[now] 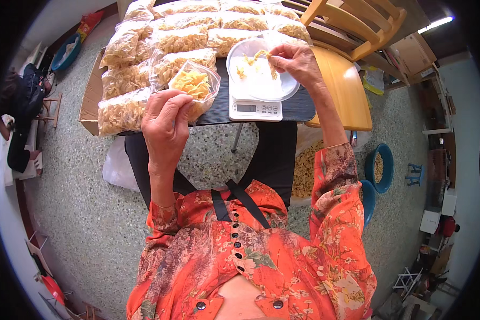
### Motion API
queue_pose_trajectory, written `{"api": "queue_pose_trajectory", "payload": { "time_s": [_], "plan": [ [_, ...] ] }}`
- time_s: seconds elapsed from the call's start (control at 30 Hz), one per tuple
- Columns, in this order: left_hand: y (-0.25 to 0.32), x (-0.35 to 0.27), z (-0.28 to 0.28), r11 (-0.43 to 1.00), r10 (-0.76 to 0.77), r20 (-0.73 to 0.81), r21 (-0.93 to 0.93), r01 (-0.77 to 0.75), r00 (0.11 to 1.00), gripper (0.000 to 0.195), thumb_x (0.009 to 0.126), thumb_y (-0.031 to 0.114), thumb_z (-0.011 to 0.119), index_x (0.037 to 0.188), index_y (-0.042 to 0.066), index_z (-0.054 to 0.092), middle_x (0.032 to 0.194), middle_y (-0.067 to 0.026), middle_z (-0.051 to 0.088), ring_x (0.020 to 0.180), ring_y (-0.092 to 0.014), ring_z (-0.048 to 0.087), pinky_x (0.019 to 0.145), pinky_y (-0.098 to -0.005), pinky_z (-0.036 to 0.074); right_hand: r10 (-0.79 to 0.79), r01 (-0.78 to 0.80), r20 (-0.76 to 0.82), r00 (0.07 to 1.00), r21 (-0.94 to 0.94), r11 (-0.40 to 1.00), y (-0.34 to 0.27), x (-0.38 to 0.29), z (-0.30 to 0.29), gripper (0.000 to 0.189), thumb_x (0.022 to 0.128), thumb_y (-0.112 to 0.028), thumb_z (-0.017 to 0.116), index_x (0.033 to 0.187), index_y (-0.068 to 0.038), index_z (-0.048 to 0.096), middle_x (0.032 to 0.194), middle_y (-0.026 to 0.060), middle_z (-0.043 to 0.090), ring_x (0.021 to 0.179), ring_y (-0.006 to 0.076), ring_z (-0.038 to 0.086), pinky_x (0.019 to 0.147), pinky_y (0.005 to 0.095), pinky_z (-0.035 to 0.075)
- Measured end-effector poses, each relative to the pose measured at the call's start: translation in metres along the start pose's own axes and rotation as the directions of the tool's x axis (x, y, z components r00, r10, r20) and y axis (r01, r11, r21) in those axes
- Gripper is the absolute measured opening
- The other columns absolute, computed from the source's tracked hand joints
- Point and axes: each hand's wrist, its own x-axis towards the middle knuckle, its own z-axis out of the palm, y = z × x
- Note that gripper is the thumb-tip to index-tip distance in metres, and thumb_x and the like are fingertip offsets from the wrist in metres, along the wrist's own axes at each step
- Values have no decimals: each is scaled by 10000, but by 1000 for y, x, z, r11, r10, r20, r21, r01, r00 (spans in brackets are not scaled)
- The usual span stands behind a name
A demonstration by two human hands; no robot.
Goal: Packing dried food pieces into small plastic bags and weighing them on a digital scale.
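Note:
My left hand (pixel 168 120) pinches the rim of a clear plastic bag (pixel 213 82), whose open mouth shows yellowish dried strips (pixel 192 85) inside. Over a round translucent bowl (pixel 290 90), my right hand (pixel 294 62) holds a few dried strips (pixel 273 66) between thumb and fingertips. A few more strips lie loose in the bowl. Beneath it is a white digital kitchen scale (pixel 256 114) with a small display and buttons at the front. I cannot read the display.
Filled clear bags (pixel 180 38) stand in rows on the dark table (pixel 220 108), beside a cardboard box (pixel 91 96). A wooden chair (pixel 344 88) adjoins on the right. Below are a large bag of dried strips (pixel 307 168) and blue-green basins (pixel 388 176). Another person (pixel 28 92) is at far left.

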Motion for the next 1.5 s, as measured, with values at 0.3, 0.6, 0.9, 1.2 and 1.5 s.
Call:
{"api": "queue_pose_trajectory", "payload": {
  "time_s": [0.3,0.6,0.9,1.2,1.5],
  "plan": [
    [1,1,10,1000,14,-18,-28,-15,1000,129,790,-37,740,904,11,702,934,-104,672,883,-280,646,794,-378,525,204,-24,-106,973,837,547,-21,-10,14,191,873,-138,796,1011,-26,726,884,41,730,758,95,696,696,242,603],
    [2,0,11,997,-37,-39,-66,35,999,111,805,-28,736,901,17,702,919,-100,650,870,-272,644,770,-363,527,-149,222,-189,971,463,858,-110,-24,95,147,912,-115,747,948,13,683,815,45,716,707,72,662,645,237,555],
    [-12,-8,7,990,-123,-168,-86,110,978,134,807,-50,743,923,14,717,921,-88,646,848,-225,647,763,-328,527,-701,734,228,675,-302,609,-113,-27,100,128,795,15,653,910,-41,648,966,100,678,854,313,681,738,377,572],
    [-7,-6,9,995,-88,-168,-60,79,982,141,812,-47,753,938,10,726,927,-80,663,881,-208,653,810,-317,519,-703,700,116,702,-293,651,-116,-21,98,179,816,16,657,976,-61,676,959,76,680,846,276,694,745,353,580],
    [-9,-4,8,997,-65,-139,-40,60,988,134,797,-38,759,916,13,723,911,-90,661,854,-235,654,777,-345,532,-215,208,-77,973,-93,974,-57,-5,37,139,909,-47,677,1044,-31,706,861,57,734,760,110,690,695,266,551]
  ]
}}
